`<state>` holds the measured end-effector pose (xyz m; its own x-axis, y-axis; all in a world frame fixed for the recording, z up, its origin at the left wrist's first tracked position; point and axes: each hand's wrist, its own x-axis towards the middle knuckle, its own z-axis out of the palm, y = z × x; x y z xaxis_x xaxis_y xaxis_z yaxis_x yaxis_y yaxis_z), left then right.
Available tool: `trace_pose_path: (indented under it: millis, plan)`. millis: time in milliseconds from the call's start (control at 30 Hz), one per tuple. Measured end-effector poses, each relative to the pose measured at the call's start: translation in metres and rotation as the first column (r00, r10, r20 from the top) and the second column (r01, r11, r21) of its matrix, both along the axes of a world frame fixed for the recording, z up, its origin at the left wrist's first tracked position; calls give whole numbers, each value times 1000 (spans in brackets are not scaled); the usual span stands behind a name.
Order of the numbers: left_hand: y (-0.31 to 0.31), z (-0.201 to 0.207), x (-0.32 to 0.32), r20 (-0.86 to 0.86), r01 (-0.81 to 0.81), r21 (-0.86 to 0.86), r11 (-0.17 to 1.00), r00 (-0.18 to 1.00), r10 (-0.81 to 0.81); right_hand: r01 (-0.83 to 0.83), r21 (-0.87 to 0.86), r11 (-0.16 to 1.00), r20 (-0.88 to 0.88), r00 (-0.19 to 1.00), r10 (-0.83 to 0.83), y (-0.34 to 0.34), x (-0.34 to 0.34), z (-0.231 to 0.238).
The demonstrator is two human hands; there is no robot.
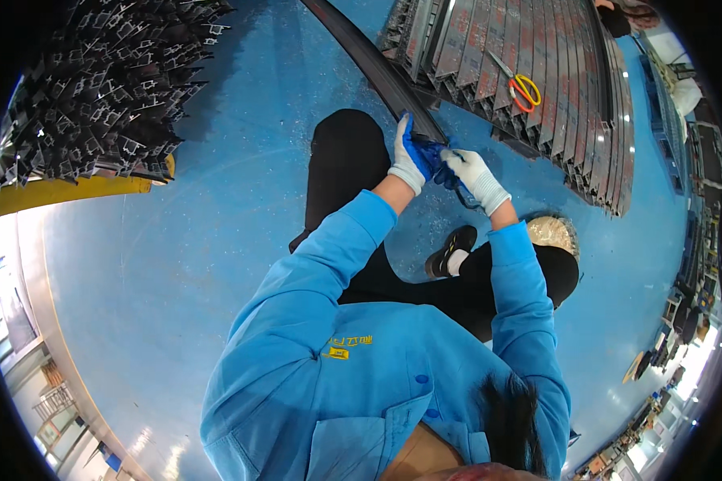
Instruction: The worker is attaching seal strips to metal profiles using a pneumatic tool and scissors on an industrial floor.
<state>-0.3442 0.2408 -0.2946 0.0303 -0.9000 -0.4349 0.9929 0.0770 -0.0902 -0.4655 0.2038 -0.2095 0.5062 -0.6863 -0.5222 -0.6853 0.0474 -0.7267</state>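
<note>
A long dark profile [369, 68] runs from the top of the view down to my hands. My left hand [411, 159], in a white glove with a blue palm, grips the near end of this profile, its thumb side up along the edge. My right hand [475, 178], gloved the same way, is closed right beside it at the profile's end. A thin dark strip [464, 200] curves below the right hand; the fingertips are partly hidden, so what they pinch cannot be made out.
Scissors [525, 90] with red and yellow handles lie on a stack of grey profiles [553, 48] at the right. A large pile of dark cut profiles [112, 88] rests on a yellow support [72, 195] at the left. Between them is blue floor [160, 264].
</note>
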Motion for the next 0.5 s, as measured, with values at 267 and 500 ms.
trace_pose_path:
  millis: [267, 500]
  plan:
    - [1, 20, 7, 107, -48, 35, 998, 993, 44, 71, -168, 983, -9, 997, -74, 9, -46, 11]
    - [3, 15, 5, 106, -64, 51, 997, 993, 59, 148, -210, 966, -3, 988, -152, 27, -42, 10]
